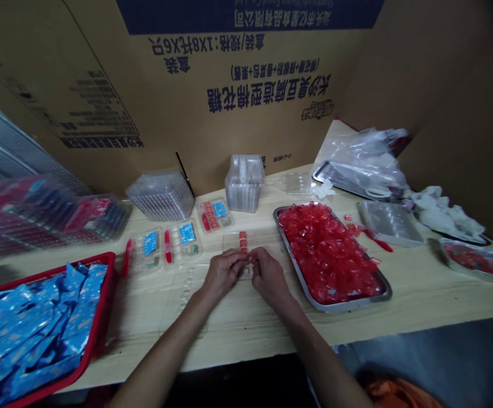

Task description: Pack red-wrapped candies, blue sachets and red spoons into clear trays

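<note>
My left hand (228,268) and my right hand (268,274) meet at the fingertips over a clear plastic tray (228,239) on the table. Both are closed in a pinch; whatever sits between the fingers is too small to make out. Just beyond the fingertips, a short row of red wrapped pieces (243,240) lies in the tray. To the right of my right hand stands a metal tray (335,307) heaped with red wrapped pieces (325,249). Left of my hands are three clear trays with blue packets, among them a filled tray (213,216) with red pieces.
A red basket (109,283) of blue packets (38,328) stands at the left front. Stacked clear trays (161,195) and another stack (245,182) stand before a large cardboard box (178,102). Plastic bags (365,156) and a clear container (390,222) lie at the right.
</note>
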`<move>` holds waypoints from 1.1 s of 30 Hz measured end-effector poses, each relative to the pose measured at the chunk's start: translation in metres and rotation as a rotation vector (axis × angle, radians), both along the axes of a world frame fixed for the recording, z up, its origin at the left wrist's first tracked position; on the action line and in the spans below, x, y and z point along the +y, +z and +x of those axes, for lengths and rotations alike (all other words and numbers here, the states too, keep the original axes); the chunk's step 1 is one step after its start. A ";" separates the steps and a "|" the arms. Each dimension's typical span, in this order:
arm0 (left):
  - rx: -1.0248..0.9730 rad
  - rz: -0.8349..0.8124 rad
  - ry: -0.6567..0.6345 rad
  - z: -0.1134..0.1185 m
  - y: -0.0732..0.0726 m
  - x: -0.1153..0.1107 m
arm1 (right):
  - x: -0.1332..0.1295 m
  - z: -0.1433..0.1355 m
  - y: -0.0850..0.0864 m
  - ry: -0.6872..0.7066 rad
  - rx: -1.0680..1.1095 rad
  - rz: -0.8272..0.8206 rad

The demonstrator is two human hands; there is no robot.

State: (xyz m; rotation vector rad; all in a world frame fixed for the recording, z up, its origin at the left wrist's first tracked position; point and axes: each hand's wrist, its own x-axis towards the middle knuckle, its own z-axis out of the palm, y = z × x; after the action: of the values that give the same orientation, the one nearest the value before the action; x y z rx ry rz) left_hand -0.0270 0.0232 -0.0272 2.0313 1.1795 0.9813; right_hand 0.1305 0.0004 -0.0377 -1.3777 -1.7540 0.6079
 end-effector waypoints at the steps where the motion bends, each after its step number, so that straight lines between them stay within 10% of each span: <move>1: 0.015 0.012 -0.019 -0.001 -0.001 0.001 | 0.000 -0.001 -0.001 0.000 -0.003 0.002; 7: 0.133 0.121 -0.019 0.002 -0.004 -0.002 | -0.001 0.004 0.009 -0.070 0.003 0.105; 13: 0.273 0.178 0.043 0.008 -0.001 -0.025 | 0.000 0.072 0.043 -0.399 -0.621 0.026; 16: 0.283 0.151 0.068 0.009 0.002 -0.031 | 0.005 0.100 0.048 -0.353 -0.826 -0.085; 21: 0.116 0.133 0.160 0.005 0.011 -0.034 | 0.011 0.121 0.048 -0.418 -0.758 -0.057; 24: -0.115 0.073 0.226 0.013 0.023 -0.035 | 0.006 0.114 0.048 -0.481 -0.549 0.052; 29: -0.632 -0.448 0.155 0.051 0.041 -0.029 | -0.012 0.056 0.045 -0.206 -0.227 0.187; 33: -0.802 -0.552 0.168 0.055 0.046 -0.025 | -0.022 0.022 0.045 -0.033 -0.057 0.175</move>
State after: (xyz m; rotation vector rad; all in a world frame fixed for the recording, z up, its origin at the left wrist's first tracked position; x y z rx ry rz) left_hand 0.0277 -0.0021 0.0187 0.9642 1.0104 1.2148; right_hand 0.1520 -0.0217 0.0078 -1.3101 -1.7808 0.3907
